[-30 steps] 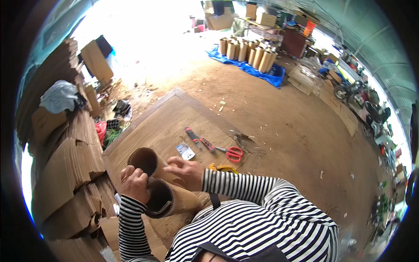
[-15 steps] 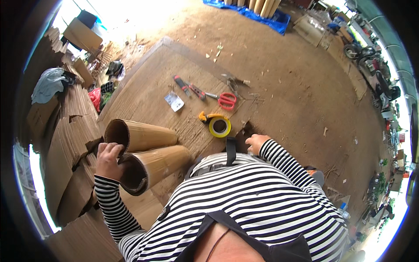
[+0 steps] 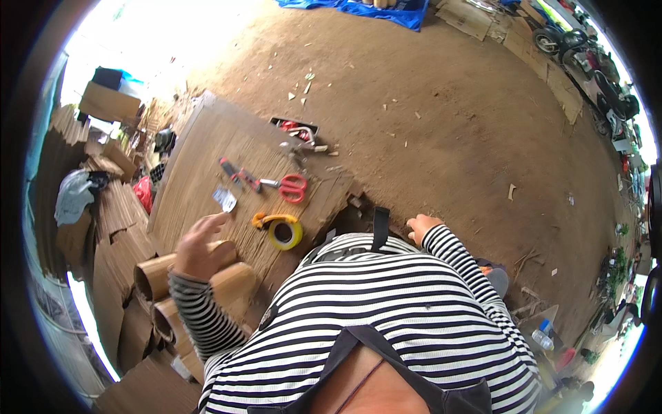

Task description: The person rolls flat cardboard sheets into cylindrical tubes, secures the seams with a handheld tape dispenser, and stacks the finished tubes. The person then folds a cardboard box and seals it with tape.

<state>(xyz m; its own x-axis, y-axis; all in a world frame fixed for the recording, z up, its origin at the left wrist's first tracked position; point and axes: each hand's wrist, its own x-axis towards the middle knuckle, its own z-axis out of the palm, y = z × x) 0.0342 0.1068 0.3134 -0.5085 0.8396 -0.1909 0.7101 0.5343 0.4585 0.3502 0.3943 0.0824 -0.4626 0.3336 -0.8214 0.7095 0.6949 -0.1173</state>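
Two cardboard tubes (image 3: 207, 283) lie side by side left of the yellow tape roll (image 3: 284, 233); the left hand (image 3: 200, 247) rests open on them, steadying. The right hand (image 3: 422, 226), fingers loose and holding nothing, braces on the dirt floor (image 3: 448, 124) right of the roll.

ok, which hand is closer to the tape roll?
Left. The left hand hovers just left of the tape roll, over the cardboard tubes. The right hand is farther off, on the tape's right.

Left hand (image 3: 201, 246) fingers spread; right hand (image 3: 421, 226) lowered, loose
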